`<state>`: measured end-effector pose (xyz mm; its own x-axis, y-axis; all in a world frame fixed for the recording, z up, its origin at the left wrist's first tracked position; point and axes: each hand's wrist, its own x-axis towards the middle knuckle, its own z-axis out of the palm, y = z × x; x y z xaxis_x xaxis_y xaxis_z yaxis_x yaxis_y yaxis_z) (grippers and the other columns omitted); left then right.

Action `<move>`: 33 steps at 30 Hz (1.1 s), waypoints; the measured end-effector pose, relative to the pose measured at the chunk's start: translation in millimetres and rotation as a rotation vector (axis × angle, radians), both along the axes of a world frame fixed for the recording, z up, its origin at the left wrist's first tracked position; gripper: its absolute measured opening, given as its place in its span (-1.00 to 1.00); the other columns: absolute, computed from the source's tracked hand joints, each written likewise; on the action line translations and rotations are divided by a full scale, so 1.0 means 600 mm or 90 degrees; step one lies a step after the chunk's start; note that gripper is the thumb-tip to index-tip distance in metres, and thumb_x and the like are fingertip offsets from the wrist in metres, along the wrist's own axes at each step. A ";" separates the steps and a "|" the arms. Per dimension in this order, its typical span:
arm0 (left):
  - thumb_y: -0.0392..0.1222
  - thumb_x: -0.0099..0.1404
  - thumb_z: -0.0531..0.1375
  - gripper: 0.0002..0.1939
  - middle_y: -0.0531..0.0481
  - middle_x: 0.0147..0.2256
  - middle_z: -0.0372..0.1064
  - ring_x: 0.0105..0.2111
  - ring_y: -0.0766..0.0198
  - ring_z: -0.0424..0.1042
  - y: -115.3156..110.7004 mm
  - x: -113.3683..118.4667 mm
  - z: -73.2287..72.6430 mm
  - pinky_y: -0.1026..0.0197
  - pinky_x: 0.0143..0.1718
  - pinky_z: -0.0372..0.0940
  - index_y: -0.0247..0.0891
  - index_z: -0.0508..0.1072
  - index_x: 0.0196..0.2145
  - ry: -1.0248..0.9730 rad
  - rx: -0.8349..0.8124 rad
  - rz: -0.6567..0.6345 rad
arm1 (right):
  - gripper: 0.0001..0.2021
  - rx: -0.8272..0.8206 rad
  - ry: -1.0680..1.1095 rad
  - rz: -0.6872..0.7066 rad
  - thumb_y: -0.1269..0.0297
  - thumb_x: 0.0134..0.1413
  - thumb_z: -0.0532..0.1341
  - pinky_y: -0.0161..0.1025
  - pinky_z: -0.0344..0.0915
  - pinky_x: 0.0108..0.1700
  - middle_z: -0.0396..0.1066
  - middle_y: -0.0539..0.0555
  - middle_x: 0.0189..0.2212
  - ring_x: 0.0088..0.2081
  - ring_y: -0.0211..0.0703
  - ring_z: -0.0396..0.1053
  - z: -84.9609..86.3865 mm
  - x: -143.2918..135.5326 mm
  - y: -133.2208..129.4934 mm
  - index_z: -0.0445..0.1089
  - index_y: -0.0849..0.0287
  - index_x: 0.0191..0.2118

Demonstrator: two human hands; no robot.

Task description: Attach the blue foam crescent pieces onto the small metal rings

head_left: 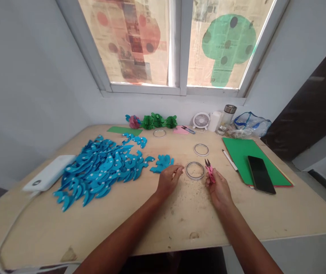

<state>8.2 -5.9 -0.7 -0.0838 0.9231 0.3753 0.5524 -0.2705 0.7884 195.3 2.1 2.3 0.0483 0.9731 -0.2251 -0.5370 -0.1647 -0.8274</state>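
My right hand (219, 188) is wrapped round pink thread snips (210, 172), their dark blades pointing up and away from me. My left hand (169, 179) is closed, its fingertips pinched together just left of a silvery ring (195, 170); whatever it pinches, if anything, is too small to make out. The ring lies flat on the table between the two hands. Behind my left hand sits a small cluster of blue pieces (163, 163). A large heap of blue pieces with white spots (103, 163) spreads across the left of the table.
A white power bank (50, 173) with a cable lies at left. More rings (201, 149) (159, 133) are farther back. Green paper flowers (157, 120), a small fan (201, 120) and a bottle (226, 120) line the wall. At right are a pen (229, 160), green sheets (244, 150) and a phone (261, 174).
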 end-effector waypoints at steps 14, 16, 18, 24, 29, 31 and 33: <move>-0.20 0.19 0.07 -0.82 -0.14 -0.24 0.41 -0.10 0.02 0.28 -0.032 -0.103 0.004 0.04 -0.11 0.12 -0.20 0.45 -0.30 0.379 -0.019 0.137 | -0.69 0.056 -0.067 0.039 0.06 -0.18 0.34 -0.37 0.14 -0.56 0.27 -0.05 -0.56 -0.58 -0.38 0.13 -0.010 0.000 0.001 0.42 0.22 -0.38; -0.16 0.18 0.09 -0.81 -0.17 -0.20 0.37 -0.05 -0.02 0.22 -0.033 -0.101 -0.007 -0.01 -0.08 0.09 -0.19 0.44 -0.27 0.404 -0.032 0.142 | -0.68 0.065 -0.072 0.047 0.07 -0.18 0.34 -0.37 0.14 -0.56 0.27 -0.05 -0.55 -0.57 -0.37 0.14 -0.009 0.001 0.000 0.43 0.22 -0.36; -0.15 0.18 0.09 -0.82 -0.18 -0.19 0.34 -0.04 -0.04 0.18 -0.030 -0.099 -0.016 -0.04 -0.06 0.05 -0.19 0.44 -0.30 0.426 -0.044 0.144 | -0.68 0.070 -0.079 0.053 0.07 -0.19 0.34 -0.36 0.14 -0.56 0.27 -0.05 -0.55 -0.57 -0.37 0.14 -0.009 0.003 0.000 0.44 0.21 -0.34; -0.17 0.17 0.08 -0.84 -0.20 -0.20 0.30 -0.06 -0.04 0.15 -0.023 -0.104 -0.028 -0.05 -0.09 0.02 -0.22 0.43 -0.35 0.452 -0.040 0.140 | -0.69 0.066 -0.074 0.076 0.10 -0.19 0.34 -0.36 0.15 -0.54 0.28 -0.04 -0.54 -0.56 -0.37 0.14 -0.010 0.007 0.001 0.44 0.22 -0.34; -0.19 0.18 0.07 -0.85 -0.18 -0.22 0.30 -0.08 -0.03 0.16 -0.027 -0.104 -0.030 -0.05 -0.10 0.02 -0.22 0.43 -0.38 0.453 -0.030 0.141 | -0.70 0.070 -0.062 0.064 0.11 -0.18 0.34 -0.37 0.15 -0.53 0.27 -0.06 -0.54 -0.55 -0.39 0.15 -0.010 0.004 -0.002 0.44 0.23 -0.34; -0.19 0.17 0.08 -0.86 -0.17 -0.23 0.30 -0.07 -0.02 0.15 -0.030 -0.103 -0.029 -0.04 -0.09 0.02 -0.21 0.43 -0.37 0.440 -0.034 0.140 | -0.70 0.072 -0.068 0.060 0.10 -0.17 0.34 -0.37 0.15 -0.53 0.28 -0.06 -0.54 -0.56 -0.38 0.16 -0.010 0.004 -0.004 0.43 0.22 -0.35; -0.18 0.17 0.09 -0.86 -0.15 -0.22 0.31 -0.06 -0.01 0.15 -0.032 -0.103 -0.027 -0.03 -0.07 0.02 -0.19 0.43 -0.36 0.424 -0.030 0.139 | -0.69 0.076 -0.076 0.060 0.09 -0.17 0.33 -0.36 0.16 -0.52 0.29 -0.06 -0.54 -0.56 -0.38 0.16 -0.011 0.005 -0.005 0.42 0.21 -0.33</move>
<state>-53.4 -25.1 -16.7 -0.0358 0.9275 0.3720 0.9597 -0.0719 0.2718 198.2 -0.6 -4.2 -0.0252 0.9940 -0.1066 -0.4207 -0.1073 -0.9009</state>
